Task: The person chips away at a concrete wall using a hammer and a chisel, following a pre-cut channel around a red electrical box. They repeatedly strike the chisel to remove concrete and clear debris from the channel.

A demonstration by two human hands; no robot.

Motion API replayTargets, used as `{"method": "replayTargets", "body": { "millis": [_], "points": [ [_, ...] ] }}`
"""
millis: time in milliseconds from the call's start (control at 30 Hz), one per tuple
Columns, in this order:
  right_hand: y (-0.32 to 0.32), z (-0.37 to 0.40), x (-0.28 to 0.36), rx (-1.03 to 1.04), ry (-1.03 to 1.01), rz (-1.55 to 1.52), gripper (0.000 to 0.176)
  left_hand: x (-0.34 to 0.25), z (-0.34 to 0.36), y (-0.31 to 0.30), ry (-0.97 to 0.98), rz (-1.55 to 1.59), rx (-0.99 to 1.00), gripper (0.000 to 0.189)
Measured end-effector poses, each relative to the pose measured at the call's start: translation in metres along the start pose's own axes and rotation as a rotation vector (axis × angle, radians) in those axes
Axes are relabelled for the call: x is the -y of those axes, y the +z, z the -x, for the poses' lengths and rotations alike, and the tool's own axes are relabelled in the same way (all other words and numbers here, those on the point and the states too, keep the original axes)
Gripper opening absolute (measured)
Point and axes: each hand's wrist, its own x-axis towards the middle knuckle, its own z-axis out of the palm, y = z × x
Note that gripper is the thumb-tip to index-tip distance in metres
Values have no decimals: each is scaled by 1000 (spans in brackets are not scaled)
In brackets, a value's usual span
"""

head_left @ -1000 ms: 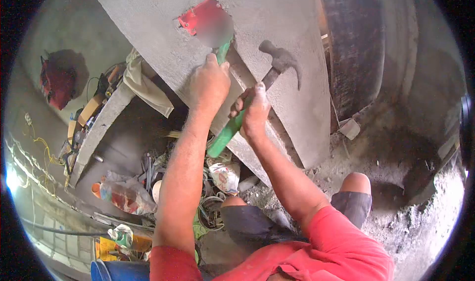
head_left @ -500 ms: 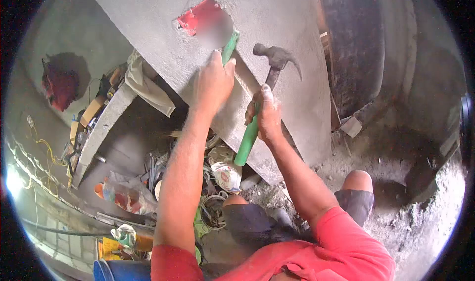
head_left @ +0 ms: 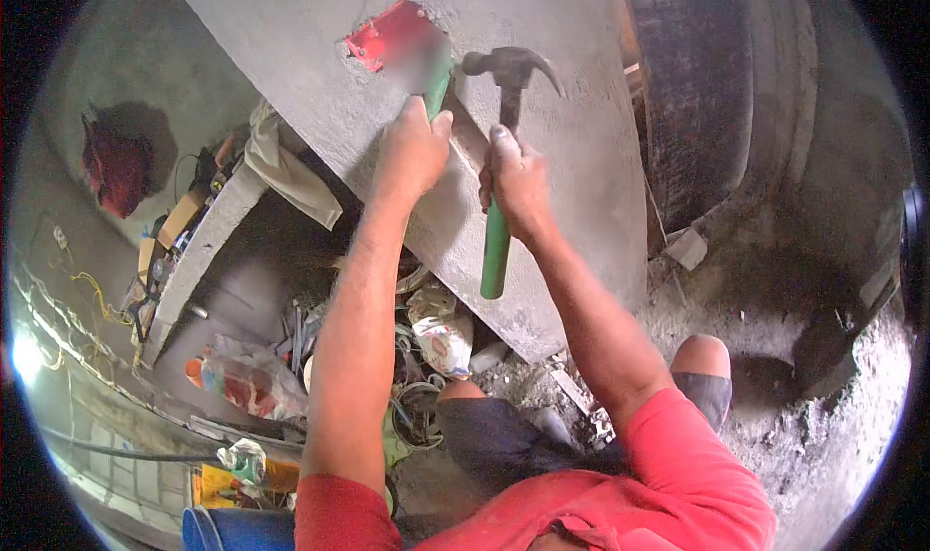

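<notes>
A claw hammer [head_left: 496,241] with a dark head and green handle is gripped in my right hand [head_left: 517,185], its head up and just right of the other tool. My left hand [head_left: 415,149] is wrapped round a green-handled tool [head_left: 439,84], whose far end is blurred and lies over a red box [head_left: 395,30] set in the grey plastered wall [head_left: 581,163]. Below the box, a narrow groove runs down the wall, partly hidden behind my right hand.
A concrete ledge [head_left: 199,251] at the left holds small items and a draped cloth [head_left: 281,168]. Bags and debris lie below, with a blue container [head_left: 242,530] at the bottom left. Rubble [head_left: 775,435] covers the floor at the right. A dark panel [head_left: 693,86] stands upper right.
My right hand has moved the hammer up and left, bringing its head closer to the green-handled tool. My left hand has shifted slightly left, and the tool stands more upright.
</notes>
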Motion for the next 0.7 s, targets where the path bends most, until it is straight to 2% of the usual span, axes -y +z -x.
{"method": "replayTargets", "body": {
  "millis": [167,200,267,400,467,500,600,700],
  "points": [
    [14,18,-4,-117,-84,-209,38,-6,4,0,4,-42,-10,34],
    [16,7,-4,-8,-53,-28,39,-4,6,4,1,-44,3,34],
    [7,0,1,29,103,-117,46,-1,0,9,5,-142,-16,33],
    [-1,11,0,7,33,-62,46,-5,6,8,9,-211,-34,33],
    [8,16,-2,-102,-39,-242,47,-5,6,8,43,-264,-57,32],
    [14,14,-5,-108,-19,-212,47,-6,5,7,44,-266,-59,32],
    [10,5,-5,44,175,-200,45,-8,9,6,17,-297,-61,30],
    [0,13,3,61,100,-90,45,-6,20,6,36,-279,-127,29]
  ]
}}
